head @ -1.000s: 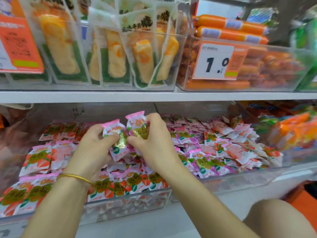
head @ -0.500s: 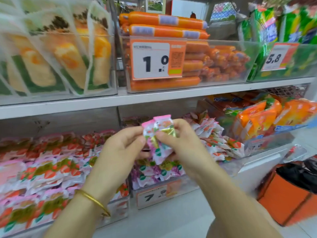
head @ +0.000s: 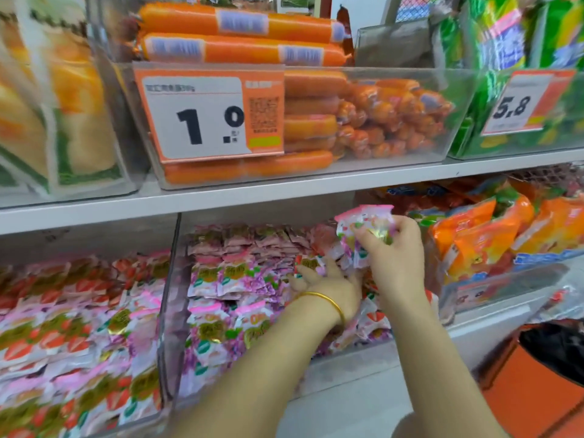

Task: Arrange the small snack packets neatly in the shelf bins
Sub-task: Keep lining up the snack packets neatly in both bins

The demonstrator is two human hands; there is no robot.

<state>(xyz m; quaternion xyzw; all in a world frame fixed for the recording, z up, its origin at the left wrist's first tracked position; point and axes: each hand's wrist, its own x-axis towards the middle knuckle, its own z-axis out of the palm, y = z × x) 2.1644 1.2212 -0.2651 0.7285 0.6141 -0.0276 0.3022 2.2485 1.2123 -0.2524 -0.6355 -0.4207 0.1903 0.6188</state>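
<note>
Over the right end of the middle clear bin (head: 172,295), the right hand (head: 393,259) grips a small bunch of pink-and-purple snack packets (head: 363,227), raised just above the heap. Beside it the left hand (head: 330,286), wearing a gold bangle (head: 327,300), reaches down among the loose packets (head: 227,276) in that bin; whether it grips one cannot be told. Strawberry packets (head: 79,327) fill the bin to the left, and orange sausages (head: 316,128) sit on the shelf (head: 284,188) above.

2 bare forearms (head: 284,358), both uncovered as far as the frame shows. Left hand (head: 328,286) bare; its wrist wears 1 thin gold bangle (head: 328,300), plain, smooth, shiny, narrow round band, a little loose on the wrist. Bangle catches light along its edge. Right hand (head: 395,257) bare, wrist bare too. Fingernails too blurred to tell anything.
</note>
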